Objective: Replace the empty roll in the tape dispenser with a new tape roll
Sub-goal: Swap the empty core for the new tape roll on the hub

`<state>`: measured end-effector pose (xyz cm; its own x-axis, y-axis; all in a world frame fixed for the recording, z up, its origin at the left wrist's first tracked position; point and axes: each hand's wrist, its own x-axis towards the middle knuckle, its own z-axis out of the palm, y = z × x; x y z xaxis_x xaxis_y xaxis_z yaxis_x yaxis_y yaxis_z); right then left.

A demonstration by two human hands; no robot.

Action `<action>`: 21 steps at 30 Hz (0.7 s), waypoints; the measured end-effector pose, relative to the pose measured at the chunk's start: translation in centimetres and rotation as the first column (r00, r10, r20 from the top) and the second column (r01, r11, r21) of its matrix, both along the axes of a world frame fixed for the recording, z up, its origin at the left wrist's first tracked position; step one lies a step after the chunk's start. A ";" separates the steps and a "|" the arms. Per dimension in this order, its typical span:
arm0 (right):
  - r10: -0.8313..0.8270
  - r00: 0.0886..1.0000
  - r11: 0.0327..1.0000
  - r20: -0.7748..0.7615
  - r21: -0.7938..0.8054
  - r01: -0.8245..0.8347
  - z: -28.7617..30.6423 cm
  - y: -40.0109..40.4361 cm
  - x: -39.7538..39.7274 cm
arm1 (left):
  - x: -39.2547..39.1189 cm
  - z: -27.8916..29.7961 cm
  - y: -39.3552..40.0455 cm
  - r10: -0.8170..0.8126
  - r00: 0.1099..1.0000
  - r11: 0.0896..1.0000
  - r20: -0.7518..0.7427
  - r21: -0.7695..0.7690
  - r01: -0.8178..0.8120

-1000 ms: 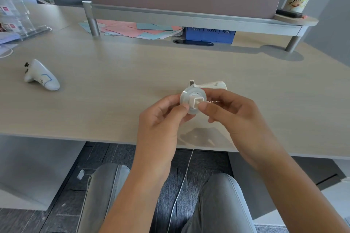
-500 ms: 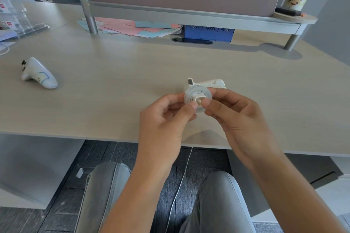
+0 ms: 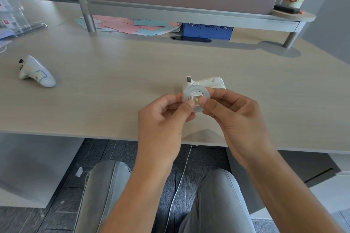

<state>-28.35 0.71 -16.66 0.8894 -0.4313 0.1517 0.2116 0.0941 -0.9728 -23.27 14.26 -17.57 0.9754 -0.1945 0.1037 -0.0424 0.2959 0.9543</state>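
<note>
Between the two grips, held just above the near edge of the pale wood-grain table (image 3: 94,100), sits the translucent ring-shaped tape roll (image 3: 196,95) with a small squarish white plastic hub (image 3: 197,98) in its centre hole. Left hand (image 3: 162,119) is clenched on the roll's left rim, thumb tip pressing at the hub edge. Right hand (image 3: 233,119) is clenched on the right side, thumb and forefinger pinching at the hub. Both grips are on the roll; whether the fingers actually touch the hub or only the core rim, cannot tell.

Roll faces the camera, flat face toward the person, so its hole axis runs roughly from the grips toward the head. Small white plastic tape dispenser body (image 3: 208,82) lies just beyond the roll, on the far side of both grips, touching or nearly touching the roll in this view; cannot tell if it rests on the table or is partly propped by the right fingers. Its long axis runs left-right, cutter end pointing up at the left.

Judgement: step in hand is seating or freeing the hub in the roll core; roll not yet in the dispenser. Next move goes away from the grips toward the dispenser, and the right hand is nearer to it.

White curved handheld controller (image 3: 36,72) lies well apart to the left, not involved.
</note>
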 end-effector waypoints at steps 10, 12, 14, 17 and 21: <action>-0.016 1.000 1.000 -0.014 0.000 0.016 -0.1 0.0 0.1 | 0.1 -0.1 0.0 0.012 1.000 1.000 0.005 0.016 -0.012; -0.017 1.000 1.000 -0.015 0.005 0.017 -0.1 0.0 0.2 | 0.1 -0.1 -0.1 0.020 1.000 1.000 0.006 0.011 -0.020; -0.019 1.000 1.000 -0.015 0.014 0.019 -0.2 -0.1 0.2 | 0.1 -0.2 -0.2 0.029 1.000 0.999 0.004 0.014 -0.029; -0.022 1.000 0.999 -0.014 0.027 0.022 -0.3 -0.1 0.3 | 0.1 -0.2 -0.4 0.029 1.000 1.000 -0.006 0.009 -0.029; -0.026 1.000 0.999 -0.013 0.032 0.026 -0.5 -0.3 0.4 | 0.2 -0.3 -0.6 0.031 0.999 0.999 -0.014 0.019 -0.030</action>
